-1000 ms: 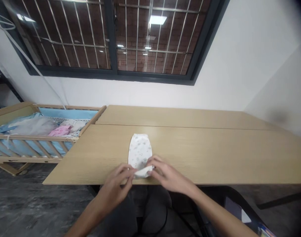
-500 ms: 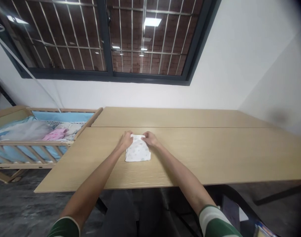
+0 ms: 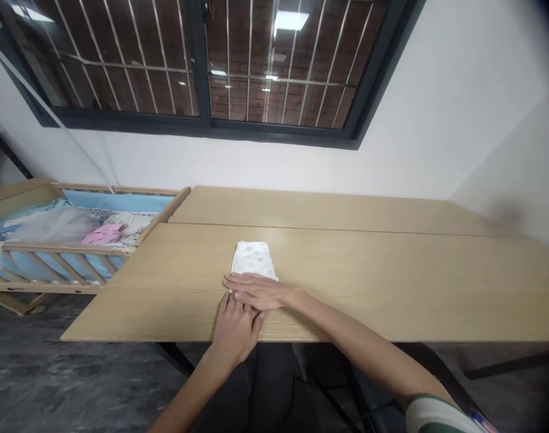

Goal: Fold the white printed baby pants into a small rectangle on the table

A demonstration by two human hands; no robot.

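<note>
The right hand (image 3: 257,292) lay flat over the near part of the patterned cloth (image 3: 252,258); the left hand (image 3: 236,328), palm-down, met it, neither gripping. The cloth lay beneath and just beyond the right hand, on the bench (image 3: 373,276); a dragging palm could have skewed its layers.

before me the cloth (image 3: 254,258) lies on the table (image 3: 391,276), my right hand (image 3: 260,291) over its near edge, my left hand (image 3: 236,328) nearer me; the crib (image 3: 60,246) stands left, the window (image 3: 281,102) behind the table.
</note>
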